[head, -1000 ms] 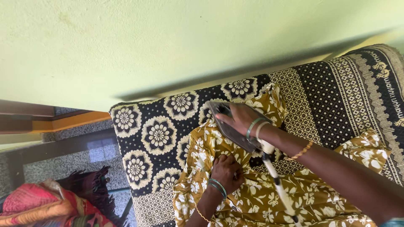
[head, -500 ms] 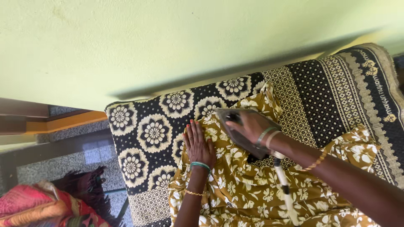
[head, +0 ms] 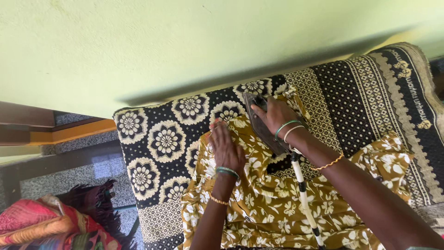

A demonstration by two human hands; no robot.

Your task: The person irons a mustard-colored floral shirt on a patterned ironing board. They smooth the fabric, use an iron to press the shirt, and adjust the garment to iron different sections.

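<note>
Head view: the right hand [head: 276, 116] has its fingers wrapped around the handle of a dark flat iron [head: 260, 121], which presses on the mustard floral garment [head: 277, 199]. Just left of those fingers, the left hand [head: 225, 148] lies flat, fingers together, on the same cloth. Beneath both lies a black-and-cream patterned blanket [head: 162, 139]. A black-and-white cord [head: 303, 194] trails back from the iron.
</note>
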